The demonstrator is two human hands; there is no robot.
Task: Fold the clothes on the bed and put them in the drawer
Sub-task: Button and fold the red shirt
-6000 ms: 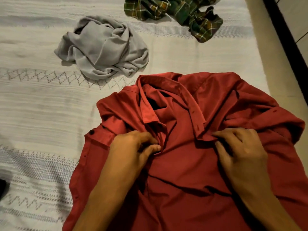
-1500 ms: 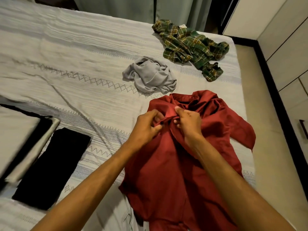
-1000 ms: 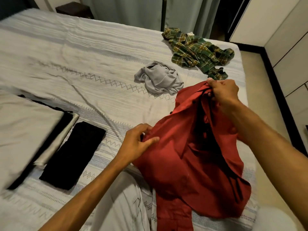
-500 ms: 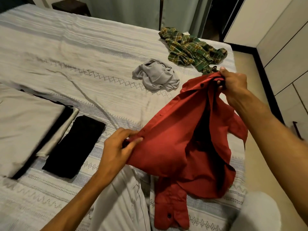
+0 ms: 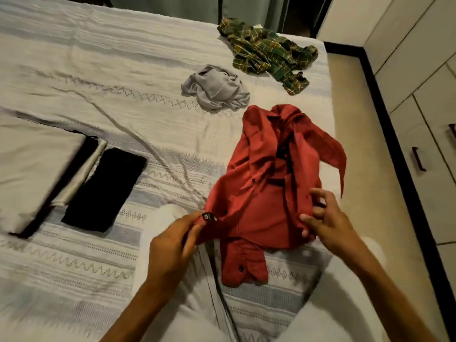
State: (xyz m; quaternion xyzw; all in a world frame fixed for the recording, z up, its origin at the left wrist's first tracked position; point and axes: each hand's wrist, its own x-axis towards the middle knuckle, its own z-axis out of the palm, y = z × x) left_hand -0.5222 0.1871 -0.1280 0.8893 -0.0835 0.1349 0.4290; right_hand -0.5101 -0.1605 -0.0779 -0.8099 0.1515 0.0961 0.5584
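A red button shirt [image 5: 266, 183] lies rumpled on the right side of the bed [image 5: 103, 77], collar end far from me, a cuffed sleeve hanging toward me. My left hand [image 5: 172, 245] pinches the shirt's lower left hem beside a small black label. My right hand [image 5: 323, 218] is at the lower right hem, thumb against the fabric and fingers spread and blurred. A crumpled grey garment [image 5: 217, 88] and a green plaid shirt [image 5: 269, 55] lie beyond the red shirt.
A folded black garment [image 5: 106, 188] lies at the left next to a stack of folded pale and black cloth [image 5: 37, 169]. White drawer fronts with dark handles [image 5: 417, 159] line the right wall across a strip of floor. Curtains hang behind the bed.
The red shirt, held up in the air half a second ago, now lies on the bed. My right hand let go of the collar and came down to the lower hem.
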